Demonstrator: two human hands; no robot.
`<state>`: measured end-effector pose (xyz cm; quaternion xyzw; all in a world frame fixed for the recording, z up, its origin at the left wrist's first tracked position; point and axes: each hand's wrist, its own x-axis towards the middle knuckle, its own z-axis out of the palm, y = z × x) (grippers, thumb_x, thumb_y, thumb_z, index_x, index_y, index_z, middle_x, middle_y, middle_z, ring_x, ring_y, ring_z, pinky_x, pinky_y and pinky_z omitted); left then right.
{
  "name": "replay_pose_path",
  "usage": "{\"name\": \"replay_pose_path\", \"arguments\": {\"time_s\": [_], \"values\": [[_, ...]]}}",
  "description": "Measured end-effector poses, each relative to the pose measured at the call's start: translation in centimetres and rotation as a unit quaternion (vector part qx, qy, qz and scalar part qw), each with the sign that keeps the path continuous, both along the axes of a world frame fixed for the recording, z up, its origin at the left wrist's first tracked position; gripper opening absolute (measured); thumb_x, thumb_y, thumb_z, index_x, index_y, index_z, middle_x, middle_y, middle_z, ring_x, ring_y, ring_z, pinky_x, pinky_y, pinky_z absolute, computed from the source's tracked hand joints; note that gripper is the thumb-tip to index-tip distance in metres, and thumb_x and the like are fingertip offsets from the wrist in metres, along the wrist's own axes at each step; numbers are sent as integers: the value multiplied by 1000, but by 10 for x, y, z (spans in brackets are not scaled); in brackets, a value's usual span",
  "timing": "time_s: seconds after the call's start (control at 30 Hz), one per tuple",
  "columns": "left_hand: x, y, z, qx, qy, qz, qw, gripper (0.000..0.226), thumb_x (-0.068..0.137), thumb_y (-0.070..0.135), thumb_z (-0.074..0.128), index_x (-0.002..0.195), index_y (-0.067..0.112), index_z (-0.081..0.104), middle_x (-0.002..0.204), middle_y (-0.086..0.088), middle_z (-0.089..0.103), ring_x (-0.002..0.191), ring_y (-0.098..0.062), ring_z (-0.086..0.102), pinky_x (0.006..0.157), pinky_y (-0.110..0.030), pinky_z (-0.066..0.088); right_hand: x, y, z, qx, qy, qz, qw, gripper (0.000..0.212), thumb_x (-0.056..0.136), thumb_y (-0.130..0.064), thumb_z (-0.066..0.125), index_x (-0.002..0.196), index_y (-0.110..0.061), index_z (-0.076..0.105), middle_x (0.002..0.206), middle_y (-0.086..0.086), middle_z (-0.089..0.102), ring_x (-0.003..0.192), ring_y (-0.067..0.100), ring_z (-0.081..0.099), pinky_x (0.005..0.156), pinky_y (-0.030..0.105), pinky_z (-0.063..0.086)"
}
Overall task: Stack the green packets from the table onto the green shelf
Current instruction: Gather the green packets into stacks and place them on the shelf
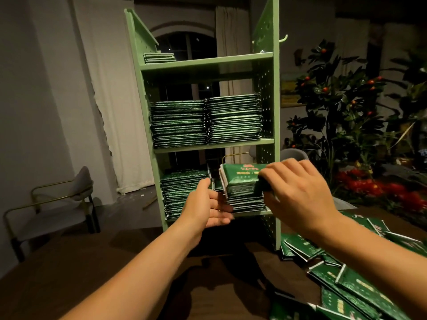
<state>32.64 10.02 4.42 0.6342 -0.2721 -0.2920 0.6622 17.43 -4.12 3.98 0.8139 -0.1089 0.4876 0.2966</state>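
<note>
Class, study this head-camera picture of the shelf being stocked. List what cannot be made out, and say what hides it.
1. Right hand fingertips: curled behind the bundle of packets it grips.
2. Printing on that bundle: too small and blurred to read.
3. Loose packets on the table: cut off by the right and bottom edges, so uncountable.
4. Green shelf top: cut off by the upper edge.

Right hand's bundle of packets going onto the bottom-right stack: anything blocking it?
Nothing visible. The right hand holds the bundle of green packets directly over the bottom-right stack, with open space above up to the middle shelf board. The left hand sits at the stack's left front, not over it.
</note>
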Motion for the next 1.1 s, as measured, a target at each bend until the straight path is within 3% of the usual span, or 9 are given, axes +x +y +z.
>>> {"name": "replay_pose_path", "arguments": {"time_s": [0.17,0.27,0.37,0.5,0.63,0.77,0.93,1.1], "values": [[20,-5,-14,46,-109,27,993,31,100,9,39,86,0,64,59,-9,68,48,-21,62,48,-30,53,21,-20,5,-3,-4,-26,1000,18,80,-15,68,97,-9,67,92,10,66,79,32,56,67,43,41],[23,-5,-22,69,-257,28,964,29,100,9,41,87,8,66,66,-2,69,55,-19,64,55,-32,54,35,-24,3,-19,1,-36,999,15,80,-13,67,94,-9,66,90,9,64,78,31,54,66,41,34],[21,-4,-24,84,-420,21,903,24,99,15,45,84,18,63,74,-6,69,59,-21,61,57,-37,50,48,-26,4,-26,17,-52,998,16,77,-11,69,92,-9,65,86,9,62,78,30,52,66,40,33],[18,-13,-19,113,-600,33,792,16,100,25,45,88,23,56,74,7,57,69,-12,53,62,-32,41,64,-29,8,-15,55,-70,996,19,74,-11,73,90,-10,62,84,9,61,78,30,50,63,39,35],[20,-32,-9,106,-626,48,771,16,100,28,44,92,19,55,80,5,57,77,-20,55,69,-38,46,74,-30,10,41,107,-51,992,27,69,-11,80,90,-12,64,83,6,62,73,26,55,54,33,41],[26,-45,-5,122,-626,65,767,18,99,27,44,89,17,55,77,2,56,75,-25,56,66,-40,47,66,-29,7,95,114,-3,989,31,80,-25,70,108,-15,60,98,3,59,78,22,56,53,28,40],[26,-46,-8,124,-623,68,770,16,98,27,46,87,18,53,76,2,56,74,-24,55,64,-38,44,45,-32,4,87,108,7,990,20,73,-17,67,87,-13,54,80,2,51,60,22,46,46,29,27],[14,-33,-7,120,-630,49,766,16,98,26,46,85,20,52,72,5,54,68,-16,53,57,-33,36,22,-25,4,124,106,2,987,20,77,-19,67,80,-19,48,69,-4,51,52,20,44,39,30,33]]}}
